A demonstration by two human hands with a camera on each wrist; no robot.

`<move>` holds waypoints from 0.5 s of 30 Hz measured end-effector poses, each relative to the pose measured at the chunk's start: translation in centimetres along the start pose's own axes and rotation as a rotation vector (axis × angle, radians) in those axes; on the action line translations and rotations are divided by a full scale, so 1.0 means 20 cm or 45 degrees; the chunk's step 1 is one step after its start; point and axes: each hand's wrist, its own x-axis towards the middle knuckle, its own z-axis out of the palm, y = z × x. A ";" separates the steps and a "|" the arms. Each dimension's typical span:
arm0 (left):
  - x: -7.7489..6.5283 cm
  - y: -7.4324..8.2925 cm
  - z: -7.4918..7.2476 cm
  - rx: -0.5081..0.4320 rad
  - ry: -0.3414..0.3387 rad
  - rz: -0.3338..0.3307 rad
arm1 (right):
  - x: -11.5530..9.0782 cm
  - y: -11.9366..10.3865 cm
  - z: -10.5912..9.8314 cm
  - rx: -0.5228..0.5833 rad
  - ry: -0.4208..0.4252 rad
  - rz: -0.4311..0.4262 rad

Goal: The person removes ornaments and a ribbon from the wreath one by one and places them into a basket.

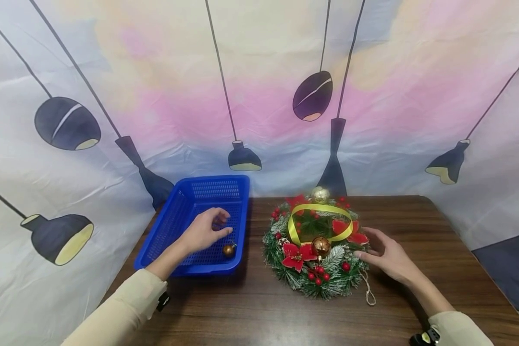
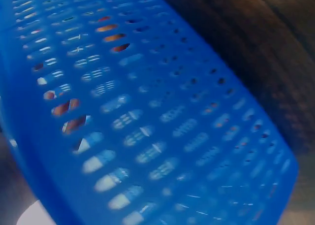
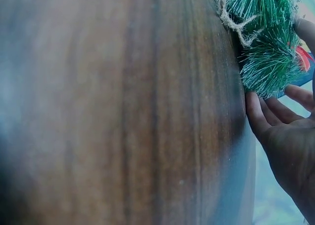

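Above the inside of a blue plastic basket (image 1: 245, 204) hovers my left hand (image 1: 204, 232), its fingers loosely bent and nothing between them. Just below the thumb, a small gold bauble (image 1: 228, 250) lies on the basket floor. In the left wrist view the slotted basket wall (image 2: 64, 151) hides the hand. To the right, a Christmas wreath (image 1: 328, 290) lies flat, with red poinsettias, berries and pine tips. My right hand (image 1: 391, 257) is at its right edge, thumb and fingers spread around the greenery. The right wrist view has those fingertips (image 3: 252, 99) right beside the wreath's pine needles (image 3: 270, 67).
A yellow ribbon loop (image 1: 291, 230) stands over the wreath's middle. One copper-gold bauble (image 1: 320, 246) sits on its near side, a pale gold one (image 1: 320, 194) at the back. A twine loop (image 1: 370, 298) trails onto the brown wooden table (image 1: 259, 317). Behind hangs a painted cloth (image 1: 277, 96).
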 end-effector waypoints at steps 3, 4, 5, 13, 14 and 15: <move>0.01 0.05 -0.01 -0.004 0.044 0.040 | 0.00 0.01 0.00 -0.014 0.000 0.004; 0.02 0.08 -0.01 -0.008 0.055 0.058 | 0.00 0.01 0.00 -0.019 0.001 0.007; 0.02 0.10 -0.01 -0.012 0.064 0.077 | 0.00 0.01 0.00 -0.026 0.003 0.011; 0.04 0.29 0.03 -0.054 0.064 0.166 | 0.00 0.00 0.00 -0.065 0.004 0.013; 0.04 0.31 0.05 -0.060 0.060 0.178 | 0.00 0.00 0.00 -0.063 0.002 0.011; 0.05 0.33 0.06 -0.066 0.058 0.194 | 0.00 0.00 0.00 -0.061 0.002 0.013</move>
